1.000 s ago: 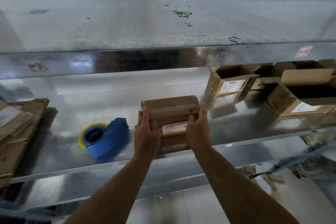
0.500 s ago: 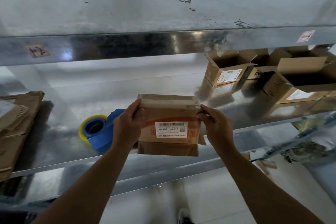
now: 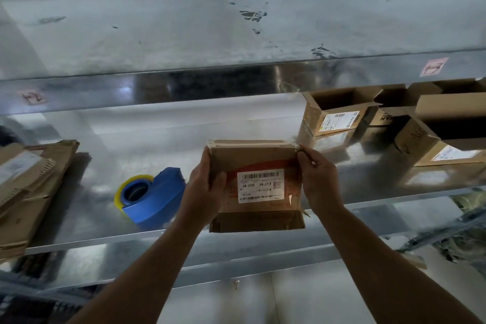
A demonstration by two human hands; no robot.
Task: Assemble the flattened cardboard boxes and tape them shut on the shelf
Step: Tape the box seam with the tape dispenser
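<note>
A small brown cardboard box (image 3: 256,159) with a white barcode label stands tilted over the front edge of the metal shelf (image 3: 110,155). My left hand (image 3: 207,184) grips its left side, thumb on the labelled face. My right hand (image 3: 317,177) pinches its upper right corner. Its bottom flaps hang below the label. A blue tape dispenser (image 3: 155,197) with a yellow-rimmed roll lies on the shelf just left of my left hand. A stack of flattened cardboard boxes (image 3: 29,187) lies at the shelf's far left.
Several assembled open-topped boxes (image 3: 334,113) stand at the shelf's right, the largest (image 3: 444,139) nearest the front. An upper shelf (image 3: 210,34) overhangs above, with pink tags on its front lip. Below the shelf's front edge lie the floor and dark clutter at the right.
The box went from lying flat under my palms to being lifted and tipped up with its label facing me. Both hands shifted to its sides.
</note>
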